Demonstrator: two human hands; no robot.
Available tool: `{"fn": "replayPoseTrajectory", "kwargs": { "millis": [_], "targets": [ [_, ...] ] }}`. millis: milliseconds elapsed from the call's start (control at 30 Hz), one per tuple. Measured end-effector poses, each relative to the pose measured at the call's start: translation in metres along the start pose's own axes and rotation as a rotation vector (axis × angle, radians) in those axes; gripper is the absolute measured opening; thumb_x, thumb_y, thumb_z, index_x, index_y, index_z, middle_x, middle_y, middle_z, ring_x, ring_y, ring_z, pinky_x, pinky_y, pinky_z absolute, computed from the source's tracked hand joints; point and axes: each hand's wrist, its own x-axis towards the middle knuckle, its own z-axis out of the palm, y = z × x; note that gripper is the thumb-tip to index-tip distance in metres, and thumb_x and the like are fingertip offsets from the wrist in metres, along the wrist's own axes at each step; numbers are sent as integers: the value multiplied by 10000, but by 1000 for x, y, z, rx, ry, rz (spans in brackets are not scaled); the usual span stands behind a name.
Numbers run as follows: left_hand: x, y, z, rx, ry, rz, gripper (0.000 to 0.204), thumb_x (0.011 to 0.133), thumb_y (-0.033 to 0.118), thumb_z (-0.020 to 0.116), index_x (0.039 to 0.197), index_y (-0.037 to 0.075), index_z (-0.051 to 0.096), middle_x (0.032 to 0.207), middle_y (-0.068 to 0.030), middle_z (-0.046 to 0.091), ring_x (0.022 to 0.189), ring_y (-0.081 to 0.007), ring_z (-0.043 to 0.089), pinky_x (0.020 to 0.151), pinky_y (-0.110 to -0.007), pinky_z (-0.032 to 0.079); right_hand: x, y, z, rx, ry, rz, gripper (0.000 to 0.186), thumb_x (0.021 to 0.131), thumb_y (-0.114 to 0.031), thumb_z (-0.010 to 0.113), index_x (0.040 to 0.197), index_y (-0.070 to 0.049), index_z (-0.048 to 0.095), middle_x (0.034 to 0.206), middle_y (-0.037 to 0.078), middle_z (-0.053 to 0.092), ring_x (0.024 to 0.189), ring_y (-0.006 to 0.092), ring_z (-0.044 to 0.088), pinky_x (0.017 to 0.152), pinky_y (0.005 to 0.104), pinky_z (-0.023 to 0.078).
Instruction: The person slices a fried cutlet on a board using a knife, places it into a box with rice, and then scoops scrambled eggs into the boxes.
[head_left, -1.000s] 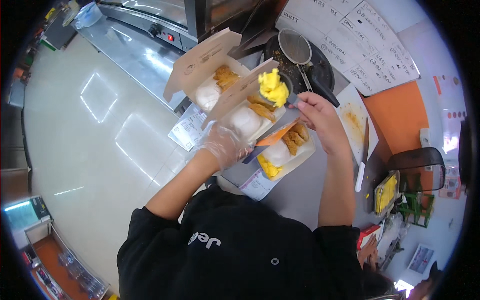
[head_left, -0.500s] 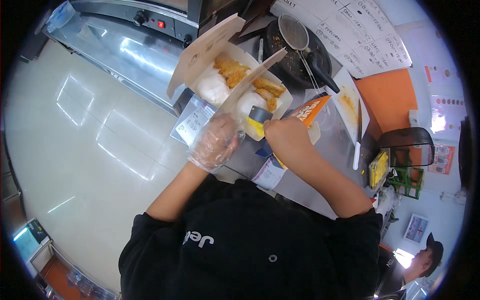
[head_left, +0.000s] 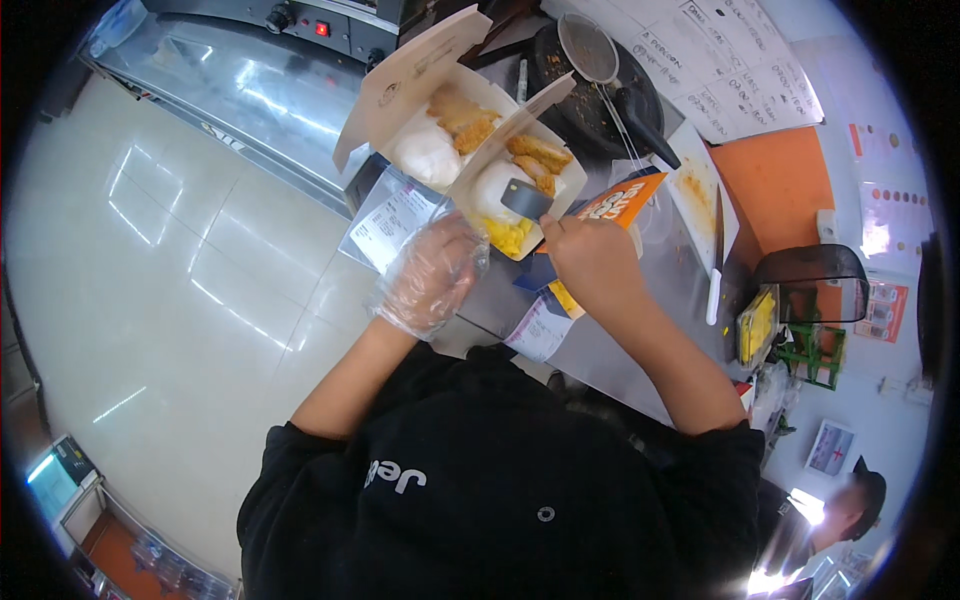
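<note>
Two paper food boxes stand side by side on the steel counter with lids raised: the left box [head_left: 405, 85] and the right box [head_left: 573, 190]. Each contains a white rice mound [head_left: 428, 157] and golden fried pieces [head_left: 540, 155]. Yellow scrambled-looking food [head_left: 507, 236] lies at the right box's near end. My right hand [head_left: 592, 255] is bare and closed around the handle of a small grey scoop [head_left: 525, 200], whose head is over the rice beside the yellow food. In a clear plastic glove, my left hand [head_left: 435, 270] is curled at the right box's near left corner, its fingertips partly hidden.
Behind the boxes lie a black pan [head_left: 640, 95] and a sieve [head_left: 588, 48]. Rightward are a stained cutting board [head_left: 695, 190], a white-handled knife [head_left: 714, 290] and a tub of yellow food [head_left: 758, 330]. An orange packet [head_left: 630, 205] sits beside my right hand. A person [head_left: 850, 510] stands far right.
My right hand and the scoop have shifted slightly up and away from the near end. The yellow food, partly covered before, now shows in the box. My left hand stays almost in place.
</note>
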Motion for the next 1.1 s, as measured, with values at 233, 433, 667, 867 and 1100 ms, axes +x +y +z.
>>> {"fn": "replayPoseTrajectory", "kwargs": {
  "millis": [233, 433, 667, 867, 1100],
  "targets": [
    [-24, 16, -11, 6, -60, 44, 254, 729, 69, 617, 979, 26, 603, 1064, -182, 590, 1022, -369, 558, 883, -447, 448, -5, 21, -13, 378, 216, 206, 201, 841, -134, 540, 947, 19, 616, 728, 108, 628, 673, 264, 652, 581, 367, 495],
    [-36, 33, -19, -157, -164, 372, 236, 728, 140, 654, 930, 23, 617, 984, -145, 605, 938, -321, 590, 779, -431, 467, -69, 81, -20, 1688, 510, 807, 231, 924, -159, 515, 1104, -33, 585, 578, -45, 371, 478, 53, 352, 463, 208, 280],
    [-19, 77, 19, -110, -66, 417, 224, 792, 262, 616, 814, 39, 599, 848, -108, 610, 776, -295, 623, 646, -437, 473, -242, 207, 44, 1936, 1366, 924, 184, 902, -102, 517, 1083, -95, 485, 679, -13, 418, 525, 84, 353, 467, 222, 297],
    [35, 136, 98, -144, -114, 529, 174, 789, 242, 593, 775, 72, 560, 768, -74, 599, 730, -282, 629, 593, -419, 465, -503, 318, 146, 836, 1148, 1638, 177, 929, -178, 499, 1092, -111, 515, 741, 89, 532, 563, 193, 500, 539, 317, 410],
    [81, 188, 224, -228, -309, 623, 178, 726, 258, 643, 773, 99, 577, 825, -69, 613, 775, -267, 627, 611, -399, 468, -607, 370, 175, 137, 260, 1530, 194, 883, -177, 537, 1060, -104, 573, 977, 211, 637, 926, 405, 605, 789, 454, 464]
  ]
}}
